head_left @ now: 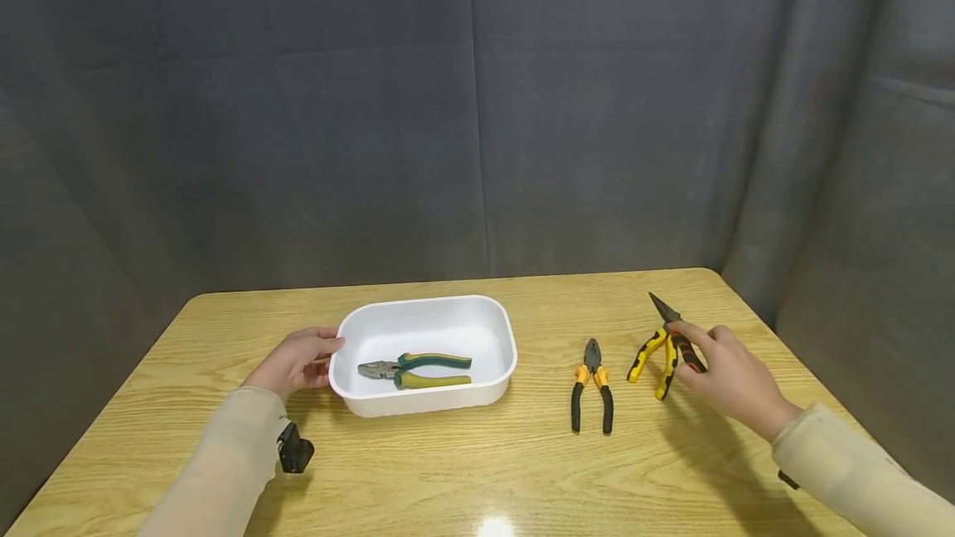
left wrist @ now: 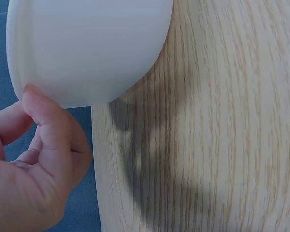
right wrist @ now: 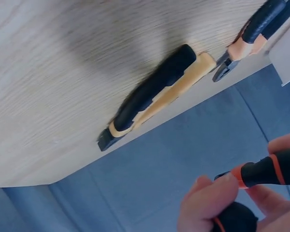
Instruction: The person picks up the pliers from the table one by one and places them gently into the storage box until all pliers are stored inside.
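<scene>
My left hand pinches the left rim of a white tray between thumb and fingers; the left wrist view shows this grip up close. Inside the tray lie combination pliers with green and yellow handles, head to the left. Over at the right, my right hand holds pliers with black handles and red bands, a dark tapered nose pointing away. Just left of that hand, yellow-and-black pliers lie on the table, their head hidden in the head view. Black-and-orange pliers lie between them and the tray.
The wooden table has its far edge against a grey curtain, which also closes off both sides. A small black camera sits on the left wrist.
</scene>
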Demonstrator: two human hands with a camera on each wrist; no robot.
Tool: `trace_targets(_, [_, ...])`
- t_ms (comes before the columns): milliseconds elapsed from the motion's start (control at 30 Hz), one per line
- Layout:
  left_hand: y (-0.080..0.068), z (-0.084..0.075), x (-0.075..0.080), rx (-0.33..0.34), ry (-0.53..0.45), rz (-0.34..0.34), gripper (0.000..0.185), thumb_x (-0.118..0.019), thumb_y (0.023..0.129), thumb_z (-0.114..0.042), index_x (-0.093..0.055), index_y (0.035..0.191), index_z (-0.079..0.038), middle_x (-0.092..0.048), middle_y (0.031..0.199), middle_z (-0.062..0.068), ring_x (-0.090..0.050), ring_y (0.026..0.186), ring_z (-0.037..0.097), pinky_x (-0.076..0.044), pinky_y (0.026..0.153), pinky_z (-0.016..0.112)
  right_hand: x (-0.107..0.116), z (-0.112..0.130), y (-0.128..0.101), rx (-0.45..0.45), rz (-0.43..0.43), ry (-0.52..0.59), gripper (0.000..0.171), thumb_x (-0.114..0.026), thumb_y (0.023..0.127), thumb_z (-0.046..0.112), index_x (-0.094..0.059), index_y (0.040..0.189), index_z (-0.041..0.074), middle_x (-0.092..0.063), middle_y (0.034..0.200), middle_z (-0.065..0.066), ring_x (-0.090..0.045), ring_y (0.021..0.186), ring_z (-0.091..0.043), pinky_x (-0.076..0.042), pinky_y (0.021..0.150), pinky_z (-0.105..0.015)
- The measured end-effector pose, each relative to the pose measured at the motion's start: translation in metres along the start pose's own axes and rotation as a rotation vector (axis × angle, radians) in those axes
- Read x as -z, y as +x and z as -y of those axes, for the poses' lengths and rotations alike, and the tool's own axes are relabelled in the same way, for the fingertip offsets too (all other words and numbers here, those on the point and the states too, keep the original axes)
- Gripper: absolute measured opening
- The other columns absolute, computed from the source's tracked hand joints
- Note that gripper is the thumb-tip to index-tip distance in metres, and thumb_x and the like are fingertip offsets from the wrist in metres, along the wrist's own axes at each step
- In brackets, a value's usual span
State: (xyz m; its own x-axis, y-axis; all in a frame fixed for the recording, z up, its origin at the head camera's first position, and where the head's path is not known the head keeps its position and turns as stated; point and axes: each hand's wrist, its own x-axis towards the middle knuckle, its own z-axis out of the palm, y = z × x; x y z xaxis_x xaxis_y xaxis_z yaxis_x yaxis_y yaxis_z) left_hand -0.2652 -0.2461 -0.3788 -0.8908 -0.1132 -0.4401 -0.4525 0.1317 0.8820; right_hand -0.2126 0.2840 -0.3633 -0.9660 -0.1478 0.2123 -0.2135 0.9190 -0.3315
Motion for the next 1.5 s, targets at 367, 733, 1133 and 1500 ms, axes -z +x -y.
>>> trace_targets(367, [0.0, 0.001, 0.0, -0.006, -0.003, 0.0, 0.048, -0.053, 0.101, -0.011, -0.036, 0.143, 0.002, -0.053, 0.096, 0.01, -0.05, 0.066, 0.013, -0.051, 0.056, 0.021, 0.004, 0.02, 0.002, 0.08, -0.015, 0.002, 0.052, -0.057, 0.086, 0.013, -0.051, 0.136, 0.008, -0.049, 0.091, -0.014, -0.036, 0.055, -0.018, -0.03, 0.046, -0.031])
trace_targets(733, [0.0, -0.001, 0.001, -0.011, -0.001, 0.012, 0.048, -0.053, 0.101, -0.012, -0.036, 0.143, 0.002, -0.053, 0.096, 0.01, -0.05, 0.066, 0.013, -0.051, 0.056, 0.02, 0.005, 0.039, 0.006, 0.149, -0.009, 0.03, 0.051, -0.058, 0.084, 0.012, -0.053, 0.135, 0.009, -0.05, 0.095, -0.013, -0.039, 0.058, -0.017, -0.033, 0.049, -0.03])
trace_targets(1133, [0.0, 0.0, 0.0, -0.02, 0.01, 0.017, 0.047, -0.053, 0.101, -0.011, -0.036, 0.143, 0.003, -0.053, 0.097, 0.011, -0.05, 0.065, 0.013, -0.05, 0.055, 0.02, 0.004, 0.061, 0.012, 0.198, 0.024, 0.042, 0.053, -0.058, 0.085, 0.013, -0.051, 0.138, 0.012, -0.049, 0.095, -0.012, -0.035, 0.052, -0.016, -0.03, 0.046, -0.03])
trace_targets(1500, [0.001, -0.001, 0.0, -0.006, 0.024, 0.008, 0.046, -0.053, 0.101, -0.012, -0.037, 0.142, 0.002, -0.053, 0.099, 0.012, -0.05, 0.065, 0.014, -0.048, 0.053, 0.019, 0.002, 0.078, 0.017, 0.297, 0.02, 0.007, 0.048, -0.059, 0.087, 0.012, -0.053, 0.135, 0.012, -0.05, 0.095, -0.01, -0.038, 0.058, -0.014, -0.034, 0.048, -0.028])
